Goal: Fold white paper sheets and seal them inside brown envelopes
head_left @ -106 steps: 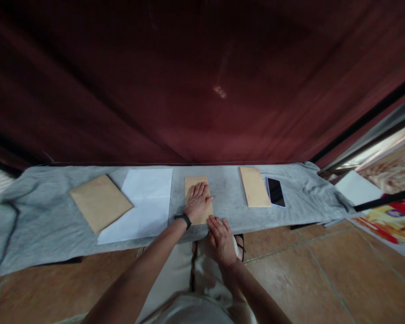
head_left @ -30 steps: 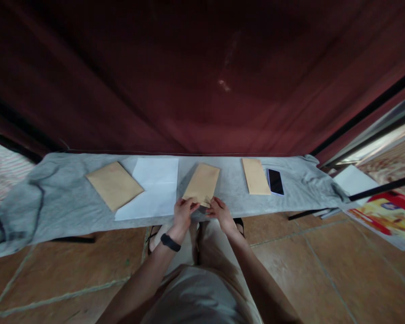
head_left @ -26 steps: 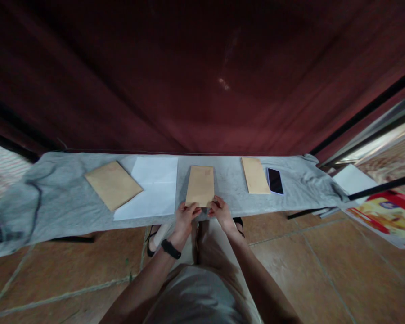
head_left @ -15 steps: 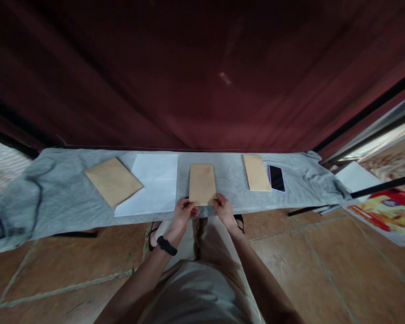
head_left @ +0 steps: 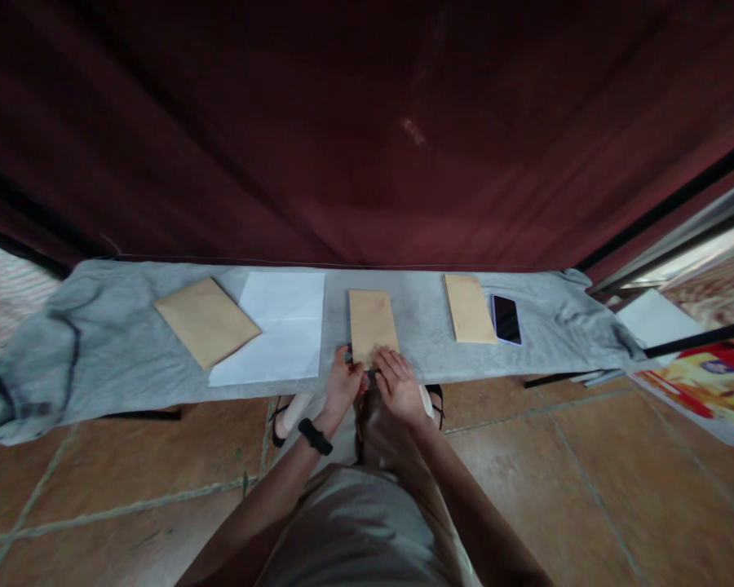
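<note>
- From my seat, a dark red curtain (head_left: 367,122) fills the whole 12 o'clock side
- Below it a grey cloth (head_left: 98,350) runs from 9 to 3 o'clock across the bench
- A white sheet (head_left: 281,326) lies flat on the cloth, just beside the middle envelope (head_left: 372,322) at its 9 o'clock
- A large brown envelope (head_left: 206,320) lies further out at 9 o'clock, tilted, with one corner over the sheet
- The middle envelope lies flat on the cloth at centre, its long side pointing to 12
- A slim envelope (head_left: 469,308) lies at its 3 o'clock, well apart
- My right hand (head_left: 397,385) is open, fingers laid on the envelope's near edge at 6 o'clock
- My left hand (head_left: 342,383) curls at the near corner around 7 o'clock; I cannot tell whether it grips
- A phone (head_left: 506,319) lies just beside the slim envelope, at its 3 o'clock
</note>
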`<state>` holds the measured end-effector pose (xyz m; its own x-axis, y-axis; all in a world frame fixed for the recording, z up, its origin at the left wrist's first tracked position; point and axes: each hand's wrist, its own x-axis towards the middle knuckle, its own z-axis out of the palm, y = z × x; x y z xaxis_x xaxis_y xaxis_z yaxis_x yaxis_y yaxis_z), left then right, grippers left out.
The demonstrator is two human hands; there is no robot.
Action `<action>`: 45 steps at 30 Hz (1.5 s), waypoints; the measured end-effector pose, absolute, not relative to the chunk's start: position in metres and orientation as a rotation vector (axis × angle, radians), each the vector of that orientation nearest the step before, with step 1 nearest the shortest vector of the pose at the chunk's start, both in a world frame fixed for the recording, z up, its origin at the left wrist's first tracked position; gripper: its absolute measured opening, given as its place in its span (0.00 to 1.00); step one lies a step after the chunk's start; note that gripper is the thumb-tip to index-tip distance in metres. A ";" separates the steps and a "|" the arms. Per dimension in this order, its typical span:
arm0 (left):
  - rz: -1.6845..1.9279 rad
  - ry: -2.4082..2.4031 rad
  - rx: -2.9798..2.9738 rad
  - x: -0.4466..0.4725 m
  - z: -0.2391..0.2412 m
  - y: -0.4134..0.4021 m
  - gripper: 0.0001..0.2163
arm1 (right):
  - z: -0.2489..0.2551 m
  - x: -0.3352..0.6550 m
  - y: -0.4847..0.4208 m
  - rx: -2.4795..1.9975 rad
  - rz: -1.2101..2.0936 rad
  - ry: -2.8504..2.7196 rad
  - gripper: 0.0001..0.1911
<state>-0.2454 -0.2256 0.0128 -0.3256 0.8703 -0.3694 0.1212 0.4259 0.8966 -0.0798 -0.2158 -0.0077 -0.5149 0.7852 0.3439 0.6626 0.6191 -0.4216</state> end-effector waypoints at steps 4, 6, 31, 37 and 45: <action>0.830 1.994 1.287 -0.251 0.013 -0.235 0.22 | -0.014 -0.079 -0.219 -1.124 0.281 -2.462 0.26; 0.712 2.130 1.525 -0.256 0.013 -0.238 0.19 | -0.017 -0.079 -0.219 -1.139 0.250 -2.476 0.26; 0.255 1.480 2.597 -0.304 -0.011 -0.058 0.29 | -0.017 -0.082 -0.220 -1.155 0.295 -2.430 0.28; 0.257 1.415 2.650 -0.301 -0.010 -0.065 0.27 | -0.016 -0.083 -0.220 -1.162 0.296 -2.425 0.26; 0.209 1.336 2.663 -0.291 -0.003 -0.075 0.26 | -0.016 -0.083 -0.220 -1.170 0.289 -2.423 0.27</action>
<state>-0.2910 -0.0748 -0.0033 0.5924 0.8037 0.0551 0.7822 -0.5902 0.1997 -0.0828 -0.2201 -0.0160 -0.5504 0.7831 0.2895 0.6929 0.6219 -0.3649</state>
